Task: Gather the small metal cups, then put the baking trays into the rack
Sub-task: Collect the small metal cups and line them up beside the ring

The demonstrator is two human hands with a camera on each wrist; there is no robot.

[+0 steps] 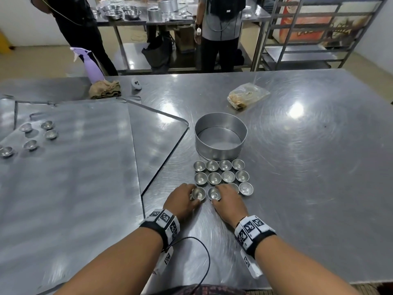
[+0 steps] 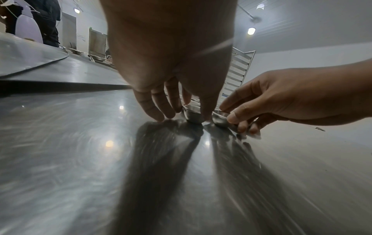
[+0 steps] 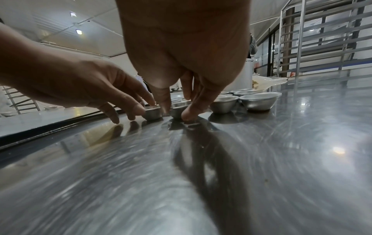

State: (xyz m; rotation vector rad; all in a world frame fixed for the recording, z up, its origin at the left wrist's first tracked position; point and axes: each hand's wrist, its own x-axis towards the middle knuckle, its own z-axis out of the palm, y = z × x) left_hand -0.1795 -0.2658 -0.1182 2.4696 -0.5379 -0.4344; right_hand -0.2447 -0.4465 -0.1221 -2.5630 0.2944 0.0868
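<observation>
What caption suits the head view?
Left hand and right hand each hold a small metal cup on the table.

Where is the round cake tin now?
In the head view the cake tin stands mid-table, just behind the cup grid, with a plastic bag farther back on its right.

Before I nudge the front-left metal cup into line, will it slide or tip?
Likely slides: the small metal cup sits upright on the polished steel table. It looks thin, probably light. Its narrow base under a flared rim could tip it if pushed high by the left hand.
</observation>
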